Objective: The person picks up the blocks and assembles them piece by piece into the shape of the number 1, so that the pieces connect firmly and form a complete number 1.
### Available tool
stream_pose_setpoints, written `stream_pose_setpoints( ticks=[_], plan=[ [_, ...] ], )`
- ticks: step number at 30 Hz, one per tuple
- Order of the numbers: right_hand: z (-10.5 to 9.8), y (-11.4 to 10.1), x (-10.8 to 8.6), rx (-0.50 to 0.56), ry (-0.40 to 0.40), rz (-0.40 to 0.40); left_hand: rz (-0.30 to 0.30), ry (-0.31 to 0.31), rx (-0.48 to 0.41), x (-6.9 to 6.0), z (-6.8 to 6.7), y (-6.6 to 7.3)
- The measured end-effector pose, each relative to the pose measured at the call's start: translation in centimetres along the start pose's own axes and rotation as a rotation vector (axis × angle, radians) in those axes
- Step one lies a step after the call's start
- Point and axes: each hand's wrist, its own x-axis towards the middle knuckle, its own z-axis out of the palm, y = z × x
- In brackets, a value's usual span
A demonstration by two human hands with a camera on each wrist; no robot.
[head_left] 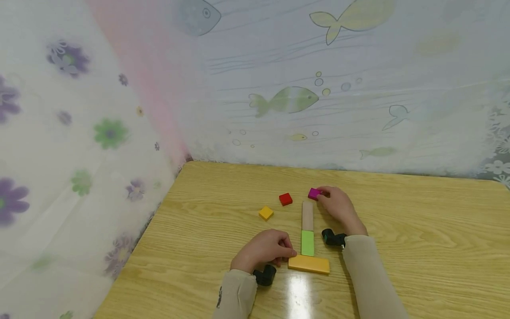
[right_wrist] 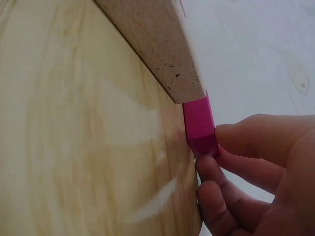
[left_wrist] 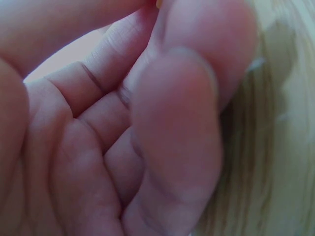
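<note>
"While our right hand (head_left: 340, 208) pinched the magenta square block (head_left: 314, 194) beyond the bare-wood bar (head_left: 307, 216), what remained?"

"Apparently that, plus red square block (head_left: 285, 199) and yellow square block (head_left: 266, 213); bar, lime-green rectangle (head_left: 307, 243) and long orange block (head_left: 308, 264) already met. Our left hand's (head_left: 263, 248) grip we couldn't tell."

High on the near side, the head camera stood well back, looking forward and down, sweeping in the counter's (head_left: 199, 248) far edge and far left corner! Then right in tight: the left wrist camera (head_left: 264, 275) faced the left hand's (head_left: 266, 248) palm, flesh filling most of its frame. The right wrist camera (head_left: 334, 238) sat low, close and tipped sideways, looking past the right hand (head_left: 338, 208), sharing the magenta block (head_left: 314, 194) and bare wooden block (head_left: 307, 216) with the head view!
</note>
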Motion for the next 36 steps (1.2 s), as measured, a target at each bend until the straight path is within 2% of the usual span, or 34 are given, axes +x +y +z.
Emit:
stream_pose_setpoints(
  ticks=[5, 13, 23, 36],
  plan=[
    [-0.05, 0.19, 0.01, 0.014, -0.005, -0.029, 0.000, 0.000, 0.004, 0.08, 0.04, -0.10],
    [0.16, 0.70, 0.07, 0.036, -0.012, -0.142, -0.001, -0.004, -0.010, 0.04, 0.03, -0.12],
    [0.38, 0.56, 0.15, 0.006, -0.020, -0.136, 0.012, -0.008, -0.002, -0.08, -0.06, 0.07],
    [0.49, 0.03, 0.13, -0.040, 0.011, -0.128, 0.014, -0.016, 0.012, 0.10, -0.07, -0.05]
  ],
)
